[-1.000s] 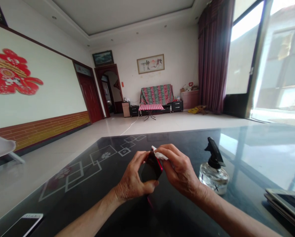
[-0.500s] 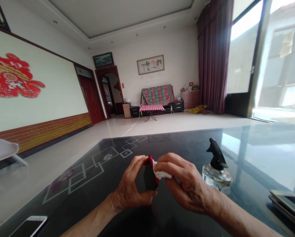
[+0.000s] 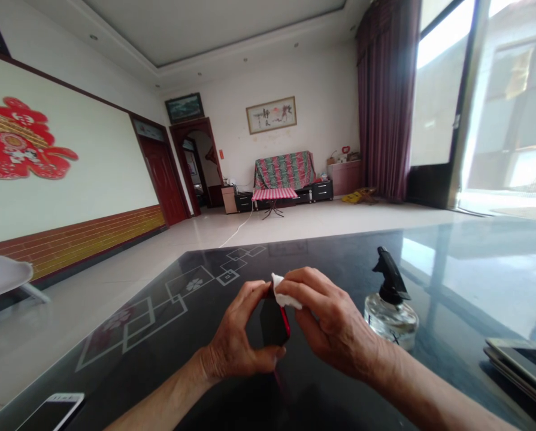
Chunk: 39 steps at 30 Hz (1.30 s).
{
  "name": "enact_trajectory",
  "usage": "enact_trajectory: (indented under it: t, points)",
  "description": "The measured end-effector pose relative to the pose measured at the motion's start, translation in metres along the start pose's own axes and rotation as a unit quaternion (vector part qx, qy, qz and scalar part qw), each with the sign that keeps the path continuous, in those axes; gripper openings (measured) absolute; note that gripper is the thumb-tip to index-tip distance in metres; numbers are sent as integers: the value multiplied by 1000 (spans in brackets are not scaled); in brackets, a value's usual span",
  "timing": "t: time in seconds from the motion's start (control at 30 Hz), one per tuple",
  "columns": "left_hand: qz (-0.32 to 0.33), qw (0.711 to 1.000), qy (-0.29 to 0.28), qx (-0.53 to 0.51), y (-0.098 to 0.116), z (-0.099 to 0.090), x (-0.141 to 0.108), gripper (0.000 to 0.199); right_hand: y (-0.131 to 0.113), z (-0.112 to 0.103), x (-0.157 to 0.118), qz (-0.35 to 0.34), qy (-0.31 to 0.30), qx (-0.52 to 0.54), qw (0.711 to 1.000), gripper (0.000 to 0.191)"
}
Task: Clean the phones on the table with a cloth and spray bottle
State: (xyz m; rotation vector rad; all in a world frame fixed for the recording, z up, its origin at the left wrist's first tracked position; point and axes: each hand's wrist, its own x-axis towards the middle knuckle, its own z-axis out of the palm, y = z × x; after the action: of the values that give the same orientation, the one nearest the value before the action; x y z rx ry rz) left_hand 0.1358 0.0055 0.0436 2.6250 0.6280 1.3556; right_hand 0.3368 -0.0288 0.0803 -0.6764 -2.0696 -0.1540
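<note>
My left hand [image 3: 241,338] grips a dark phone with a red edge [image 3: 274,324] by its two ends, fingers at the top and thumb at the bottom. The phone is held on its side above the black table, its dark face turned to the left. Pinched in my right hand [image 3: 333,320] is a crumpled white tissue [image 3: 286,293], which touches the phone's upper right edge. Just right of that hand stands a clear spray bottle [image 3: 391,317] with a black trigger head.
A white phone [image 3: 54,412] lies at the table's lower left. Stacked phones or flat devices [image 3: 526,365] lie at the right edge. The glossy black table [image 3: 196,317] has a pattern of pale squares. Beyond it are a white chair [image 3: 7,278] and a small checked table [image 3: 274,194].
My right hand has moved the tissue up along the phone's edge to its top corner. The left hand keeps its hold on the phone. The view has shifted slightly.
</note>
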Motion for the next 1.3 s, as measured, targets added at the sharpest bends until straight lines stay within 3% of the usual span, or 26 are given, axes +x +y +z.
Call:
enact_trajectory:
  t: [0.13,0.3,0.5,0.67,0.87,0.97,1.1,1.2,1.3]
  points:
    - [9,1000,-1,5,-2,0,-1,88,8,-15,3,-32,-50,-29,998,31]
    - [-6,1000,-4,0,1,1,1,85,11,-18,4,6,34,-52,998,37]
    - [-5,1000,-7,-16,1,-1,3,79,2,-8,2,-41,-24,-38,998,34]
    - [-12,1000,5,8,-1,-1,1,84,14,-11,0,-23,-44,-86,995,33]
    - [-22,1000,-3,-5,1,0,2,82,10,-17,5,24,35,-75,996,38]
    - [-23,999,-9,-32,3,-1,4,79,2,-15,6,-6,13,-51,999,40]
    - [-64,996,3,-58,-1,-1,4,76,8,-7,2,14,-28,-64,997,36]
    - [-123,984,23,-130,-9,-3,2,69,19,-3,-1,77,8,-83,994,36]
    - [-190,952,24,-238,-16,-6,1,60,22,-2,-2,93,44,-78,992,37]
